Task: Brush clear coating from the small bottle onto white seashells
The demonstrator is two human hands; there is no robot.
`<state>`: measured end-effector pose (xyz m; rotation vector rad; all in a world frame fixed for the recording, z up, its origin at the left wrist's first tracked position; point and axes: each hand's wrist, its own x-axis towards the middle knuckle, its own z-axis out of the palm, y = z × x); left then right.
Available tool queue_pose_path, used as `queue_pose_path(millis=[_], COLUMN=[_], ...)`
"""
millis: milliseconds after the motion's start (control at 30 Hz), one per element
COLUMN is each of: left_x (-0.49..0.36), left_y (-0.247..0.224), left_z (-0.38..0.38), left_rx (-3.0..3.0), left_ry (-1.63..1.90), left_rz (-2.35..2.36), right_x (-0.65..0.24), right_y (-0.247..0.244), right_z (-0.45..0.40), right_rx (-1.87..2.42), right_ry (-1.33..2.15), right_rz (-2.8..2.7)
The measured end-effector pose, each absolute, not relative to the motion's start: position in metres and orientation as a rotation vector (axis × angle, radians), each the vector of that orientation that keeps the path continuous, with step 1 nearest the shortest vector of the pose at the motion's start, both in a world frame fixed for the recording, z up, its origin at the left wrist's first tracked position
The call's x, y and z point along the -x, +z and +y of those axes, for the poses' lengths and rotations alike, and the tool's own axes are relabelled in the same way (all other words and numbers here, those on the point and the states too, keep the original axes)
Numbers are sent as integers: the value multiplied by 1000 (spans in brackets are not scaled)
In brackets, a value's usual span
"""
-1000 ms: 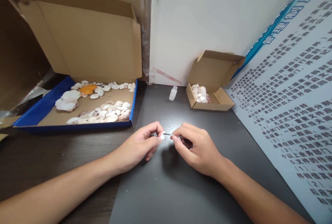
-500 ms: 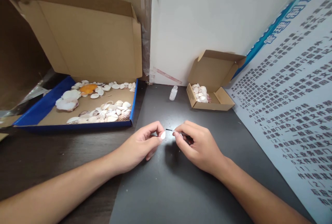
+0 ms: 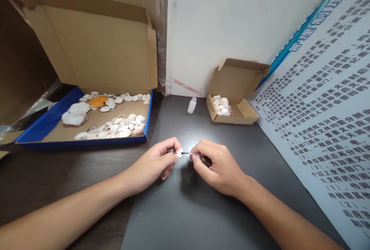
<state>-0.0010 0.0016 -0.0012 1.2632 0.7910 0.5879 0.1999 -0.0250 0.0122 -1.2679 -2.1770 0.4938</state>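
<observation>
Between thumb and fingertips, my left hand [image 3: 162, 157] pinches a small white shell [image 3: 179, 152] above the grey mat. My right hand [image 3: 216, 165] is closed around a thin brush [image 3: 186, 153] with a dark tip and a clear stem; its handle end is mostly hidden by my fingers. The dark tip of the brush meets the right side of the shell. Beyond the hands, a small uncapped glass bottle [image 3: 192, 105] with whitish contents stands upright on the mat.
A blue-edged cardboard box [image 3: 86, 143] with its lid raised holds many shells and an orange one at the left. Back right, a smaller open carton [image 3: 237, 119] contains white shells. A white board [image 3: 219, 18] and a printed poster [image 3: 318, 99] stand behind and right.
The brush tip was a little apart from the shell and is now touching it. My right hand has moved slightly left and down; the shell has turned a little in my left fingers.
</observation>
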Motion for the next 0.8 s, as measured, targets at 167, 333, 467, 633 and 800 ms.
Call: queue_pose_path(millis=[167,333,467,633,800], left_x=[1,1,1,1,1], left_y=[-2,-2,-2,-3,-4], left_z=[3,3,2,3,4], left_rx=[-1275,-1279,-1278,-1276,-1295], left_ry=[579,578,579,586,557], left_rz=[789,788,788,793,780], right_x=[-198,-200,-201,-203,-210], right_y=[11,12,12,12,31], right_z=[-25,-25,-24,-21,-1], right_rx=[1267,1267,1262,1287,1330], right_ry=[497,497,526,477,311], right_rz=[-2184,-2182,-2182,-2135,-2173])
